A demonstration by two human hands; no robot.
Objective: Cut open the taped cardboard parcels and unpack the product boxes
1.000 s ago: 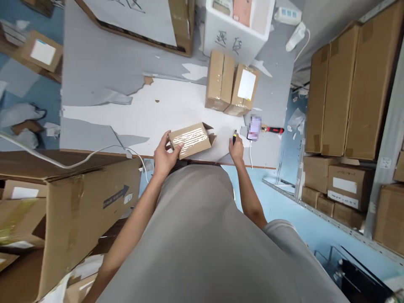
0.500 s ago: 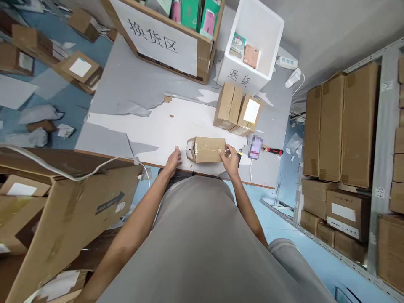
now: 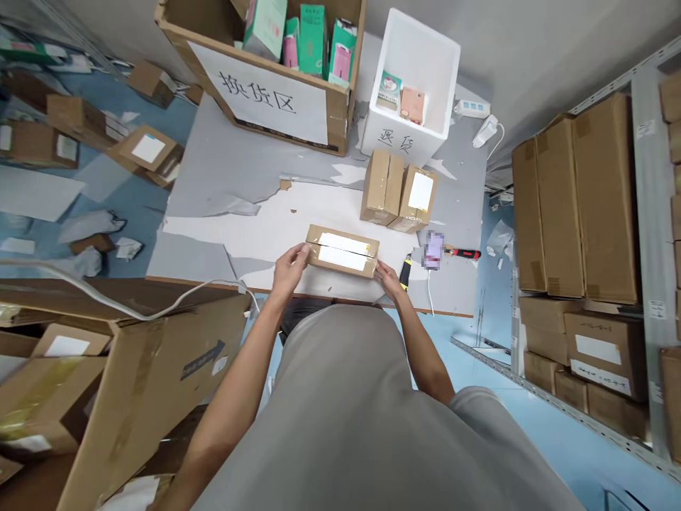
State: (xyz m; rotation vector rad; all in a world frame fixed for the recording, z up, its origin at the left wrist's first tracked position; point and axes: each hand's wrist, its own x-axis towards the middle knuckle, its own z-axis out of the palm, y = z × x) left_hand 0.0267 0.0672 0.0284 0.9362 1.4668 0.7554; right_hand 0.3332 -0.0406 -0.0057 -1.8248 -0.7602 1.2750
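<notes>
A small cardboard box lies near the table's front edge. Its upper face carries a white label, with a seam running lengthwise through it. My left hand grips the left end of the box, thumb near the top edge. At the opposite end, the fingers of my right hand hold the lower right corner. Just right of that hand is a black and yellow utility knife. Two more cardboard boxes stand side by side behind the held one.
A large carton of green and pink packages and a white foam bin stand at the back. A blurred purple thing with a cable and a red-handled tool lie right. Shelving borders the right; an open carton is left.
The box has been turned so that its labelled face is up. My left hand, formerly apart from it, now grips its left end. My right hand has shifted to the lower right corner.
</notes>
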